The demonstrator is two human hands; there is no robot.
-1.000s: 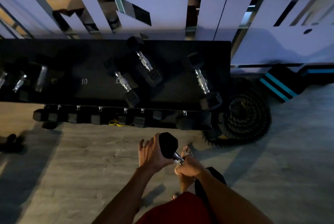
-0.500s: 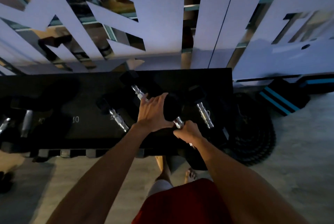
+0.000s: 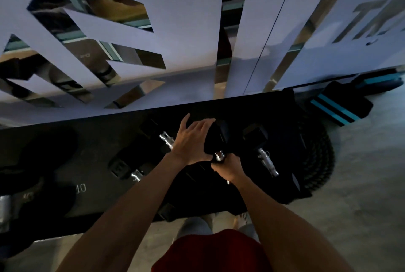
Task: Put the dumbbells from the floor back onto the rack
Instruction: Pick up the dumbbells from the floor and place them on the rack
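The left hand [image 3: 192,140] lies spread over the dumbbell's [image 3: 215,138] far head, likely to steady it, while the right hand [image 3: 228,167] grips its handle, holding it over the rack [image 3: 98,151], apparently aimed between two racked neighbours [image 3: 266,162].

black rack [image 3: 65,155], black-and-chrome dumbbell [image 3: 215,140], teal-striped black mat [image 3: 341,107], red shorts [image 3: 210,252]
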